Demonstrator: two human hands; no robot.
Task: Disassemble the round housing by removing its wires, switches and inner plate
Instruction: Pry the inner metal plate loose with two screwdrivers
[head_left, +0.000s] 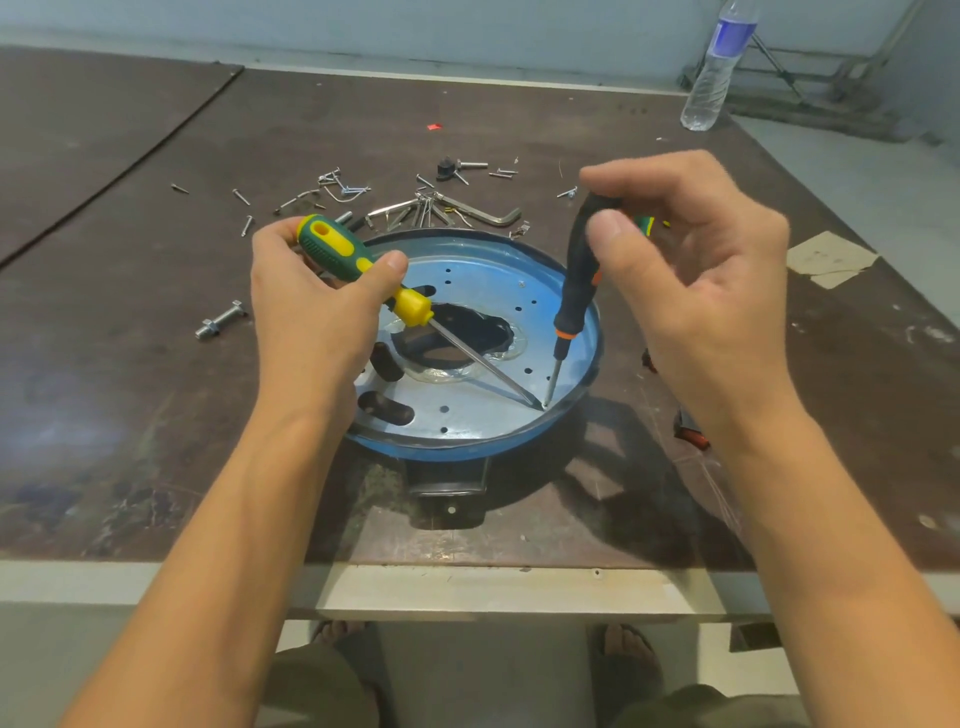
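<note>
Your left hand (317, 312) has its fingers (389, 265) clamped on the green-and-yellow screwdriver (358, 270), your right hand (696, 291) pinches the nearly upright black screwdriver (576, 291), and both tips meet at 4 o'clock inside the round housing (467, 444) on the table (156, 312).

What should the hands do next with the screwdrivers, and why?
Probably turn the black screwdriver with the right hand: it stands upright, its tip meets the green-and-yellow screwdriver at the edge of the inner plate. I can't see a screw there.

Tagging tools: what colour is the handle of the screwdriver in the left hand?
Green and yellow handle, best seen in the head view.
</note>
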